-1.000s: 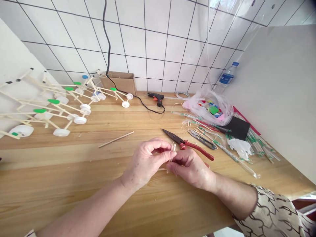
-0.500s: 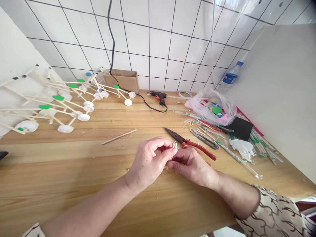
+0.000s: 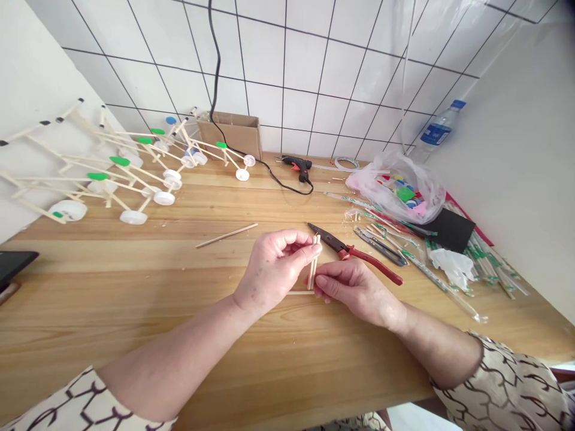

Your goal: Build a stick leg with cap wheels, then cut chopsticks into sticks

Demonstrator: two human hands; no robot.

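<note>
Between the thumb and fingers of my left hand [image 3: 278, 263] stands a small bunch of short wooden sticks [image 3: 313, 263], nearly upright. My right hand [image 3: 354, 290] is closed at their lower ends, thumb and fingers pinching there; the fingers partly hide the contact. A thin pale stick [image 3: 299, 293] lies crosswise below, its right end by my right fingertips. Just behind my hands lie red-handled long-nose pliers [image 3: 345, 251]. To the left, a longer wooden stick [image 3: 227, 235] rests on the table.
Stick-built wheeled frames [image 3: 130, 179] crowd the back left, near a cardboard box [image 3: 238, 133]. A black glue gun [image 3: 296, 164] with its cord lies by the wall. At right are snips [image 3: 380, 245], a plastic bag [image 3: 395, 185], wrapped sticks [image 3: 489, 263] and a bottle [image 3: 435, 131].
My left hand has risen slightly, and more of the sticks' length shows between my hands. My right hand sits lower on them. The whole view has shifted a little.
</note>
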